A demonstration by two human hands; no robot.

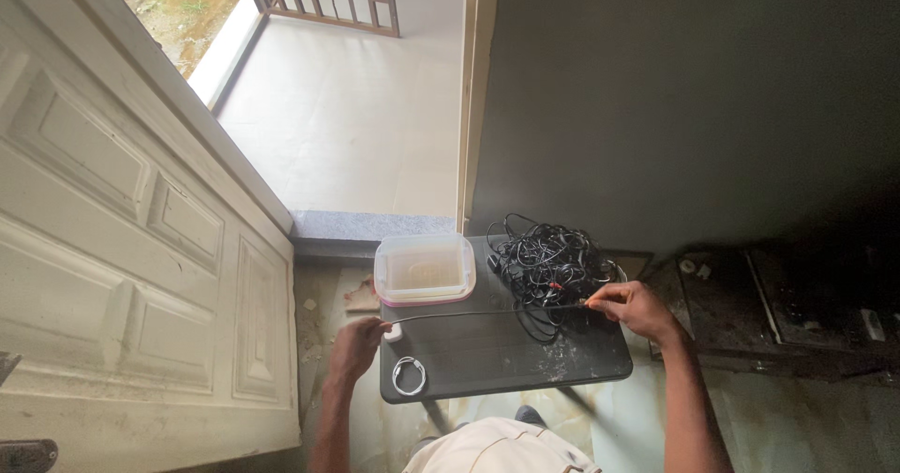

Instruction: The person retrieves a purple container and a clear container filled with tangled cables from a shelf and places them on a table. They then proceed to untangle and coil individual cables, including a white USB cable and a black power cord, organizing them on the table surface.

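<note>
A thin grey cable [469, 315] is stretched straight across a small dark table [525, 360]. My left hand [361, 342] grips its white plug end at the table's left edge. My right hand [636, 306] pinches the other end beside a tangled heap of black cables [546, 262] at the table's back right. A clear plastic container with a pink-rimmed lid [425, 269] sits at the back left. A small coiled white cable [409, 375] lies near the front left corner, just right of my left wrist.
An open white panelled door [131, 248] stands at the left, with a doorway to a tiled porch [347, 107] behind. A dark wall [675, 98] rises behind the table. Dark low furniture [787, 304] sits to the right. The floor below is stained.
</note>
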